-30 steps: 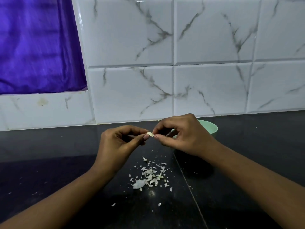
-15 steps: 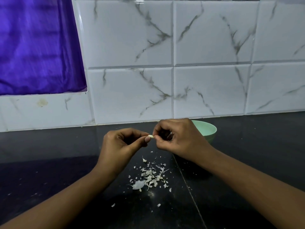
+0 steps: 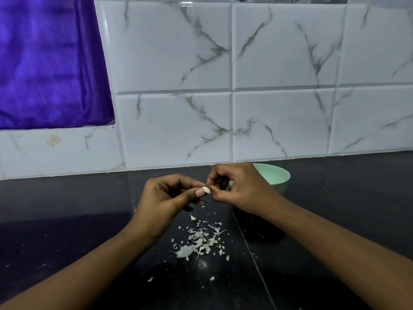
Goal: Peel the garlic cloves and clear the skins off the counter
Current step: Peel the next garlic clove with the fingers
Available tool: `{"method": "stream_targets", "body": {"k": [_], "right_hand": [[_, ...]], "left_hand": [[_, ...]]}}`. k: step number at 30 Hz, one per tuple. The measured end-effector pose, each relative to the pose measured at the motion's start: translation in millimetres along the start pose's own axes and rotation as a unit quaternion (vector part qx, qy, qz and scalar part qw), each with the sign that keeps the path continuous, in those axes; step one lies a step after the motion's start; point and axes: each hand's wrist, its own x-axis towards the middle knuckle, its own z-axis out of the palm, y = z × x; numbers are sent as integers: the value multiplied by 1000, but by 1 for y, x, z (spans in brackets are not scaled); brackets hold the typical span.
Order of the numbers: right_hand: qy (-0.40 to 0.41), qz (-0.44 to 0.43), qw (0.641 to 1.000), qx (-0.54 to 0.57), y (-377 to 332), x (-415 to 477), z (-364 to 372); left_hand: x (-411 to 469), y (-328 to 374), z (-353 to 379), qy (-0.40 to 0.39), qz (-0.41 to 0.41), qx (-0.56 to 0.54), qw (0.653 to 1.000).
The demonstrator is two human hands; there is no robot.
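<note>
The garlic clove (image 3: 206, 189) sits in the air above the worktop (image 3: 335, 220), pinched between both your hands. Your left hand (image 3: 166, 204) grasps it at thumb tip and forefinger; your right hand (image 3: 241, 190) has its fingers (image 3: 218, 193) closed on the clove's other end. Directly below lies a scatter of skins (image 3: 201, 240) on the dark surface. A pale green bowl (image 3: 277, 175) stands just behind your right hand, near the tiled wall (image 3: 279, 97).
</note>
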Motion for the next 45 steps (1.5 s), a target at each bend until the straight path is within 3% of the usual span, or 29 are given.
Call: {"method": "stream_targets", "body": {"k": [8,14,21,25,29,31,33,36,38,42,45], "right_hand": [[-32,68,995,63,1,1,-8],[-59,142,972,179,-1,0,-7],[-66,100,976,181,5,0,-3],[-13,0,998,62,6,-1,0],[2,-70,996,-47,8,-3,7],[-10,-62,997,-49,8,-4,11],[-37,22,997,57,2,-5,13],[-74,178,940,282,-7,-6,18],[-87,230,892,378,-11,-5,18],[-126,275,825,477,-13,-3,11],[-135,283,810,495,-12,-2,10]], "left_hand": [[2,-3,1,1,-121,-30,992],[5,-5,0,2,-144,-20,989],[5,-7,-3,0,-121,21,992],[4,-8,-1,5,-102,30,994],[5,-6,-1,15,-88,21,996],[5,-6,-1,16,-81,19,996],[6,-6,-2,22,-67,17,997],[7,-6,-3,25,-44,13,999],[6,-6,-3,20,-38,6,999],[5,-6,-2,11,-38,-15,999],[5,-6,-2,8,-42,-17,999]]}}
